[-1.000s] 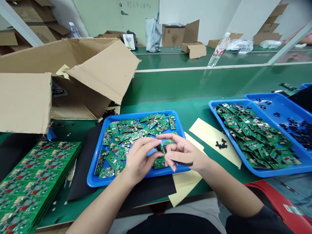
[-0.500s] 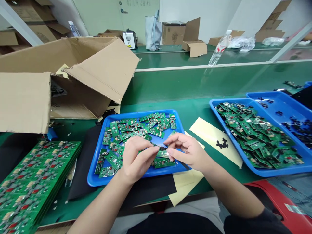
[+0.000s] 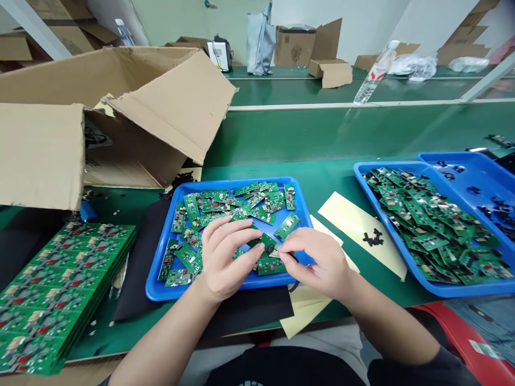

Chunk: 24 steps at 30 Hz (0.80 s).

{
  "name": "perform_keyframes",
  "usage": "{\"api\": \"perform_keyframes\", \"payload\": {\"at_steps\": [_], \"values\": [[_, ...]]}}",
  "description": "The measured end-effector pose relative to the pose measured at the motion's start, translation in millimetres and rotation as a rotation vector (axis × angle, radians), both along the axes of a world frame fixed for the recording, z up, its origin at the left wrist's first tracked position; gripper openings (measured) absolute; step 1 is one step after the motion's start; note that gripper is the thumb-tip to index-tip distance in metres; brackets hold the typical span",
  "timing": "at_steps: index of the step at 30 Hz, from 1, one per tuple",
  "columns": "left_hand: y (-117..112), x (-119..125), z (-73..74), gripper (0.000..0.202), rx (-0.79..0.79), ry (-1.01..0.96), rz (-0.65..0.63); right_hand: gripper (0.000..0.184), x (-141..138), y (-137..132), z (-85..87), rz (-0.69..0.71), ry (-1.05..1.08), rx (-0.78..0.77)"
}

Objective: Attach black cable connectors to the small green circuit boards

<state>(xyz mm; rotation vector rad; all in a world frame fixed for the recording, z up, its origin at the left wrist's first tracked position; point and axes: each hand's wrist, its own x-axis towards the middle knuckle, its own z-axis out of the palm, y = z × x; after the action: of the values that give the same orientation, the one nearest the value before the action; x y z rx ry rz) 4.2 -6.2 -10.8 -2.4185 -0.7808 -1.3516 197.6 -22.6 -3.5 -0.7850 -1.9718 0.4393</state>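
Observation:
My left hand (image 3: 227,257) holds a green circuit board (image 3: 257,236) between thumb and fingers above a blue tray. A small black round part (image 3: 270,249) shows at the board's near right end. At that end, the thumb and forefinger of my right hand (image 3: 316,260) are pinched together. A thin dark tool (image 3: 295,258) shows partly under the right hand; the rest of it is hidden. Beneath both hands, the blue tray (image 3: 155,287) carries many loose green circuit boards (image 3: 287,226).
To the left stand stacked board panels (image 3: 52,289) and an open cardboard box (image 3: 173,107). Yellowish paper (image 3: 341,209) bearing black stickers (image 3: 373,237) lies right of the tray. Farther right are a board-filled blue tray (image 3: 426,288) and another with black parts (image 3: 499,212).
The left fingers have spread and the held board now shows its face with the black round part. My right fingertips have closed at its end. The view has shifted slightly.

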Motion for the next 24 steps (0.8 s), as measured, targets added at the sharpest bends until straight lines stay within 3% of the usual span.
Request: {"api": "perform_keyframes", "payload": {"at_steps": [12, 24], "values": [[1.1, 3.3, 0.0, 0.012, 0.005, 0.052, 0.032, 0.01, -8.6, -3.3, -4.8, 0.156, 0.03, -0.2], [1.4, 2.2, 1.0, 0.012, -0.133, -0.059, -0.08, 0.007, 5.7, 2.5, 5.0, 0.002, 0.132, -0.527]]}}
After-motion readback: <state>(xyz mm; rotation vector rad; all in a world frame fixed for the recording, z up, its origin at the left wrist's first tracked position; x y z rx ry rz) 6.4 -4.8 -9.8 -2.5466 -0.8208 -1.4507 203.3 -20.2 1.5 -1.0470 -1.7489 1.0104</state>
